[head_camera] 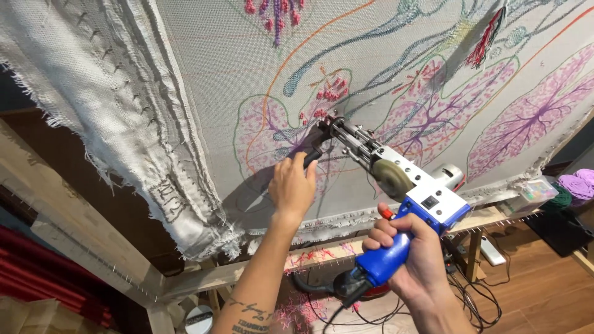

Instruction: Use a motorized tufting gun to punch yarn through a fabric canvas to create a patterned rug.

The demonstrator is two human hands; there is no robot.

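Observation:
A blue and white tufting gun (408,198) points its metal nose at a stretched grey cloth (204,68) bearing pink, purple and blue leaf patterns. My right hand (414,256) grips the gun's blue rear handle. My left hand (292,185) holds the black front handle close to the cloth. The gun's tip (328,124) touches the cloth beside a pink leaf shape (266,133) with red tufts.
The cloth is pinned on a wooden frame (204,275) with nail strips; frayed white fabric (93,86) hangs at left. A clear box of coloured items (535,192) and purple and green yarn (575,188) sit at right. Black cables (476,297) lie on the wooden floor.

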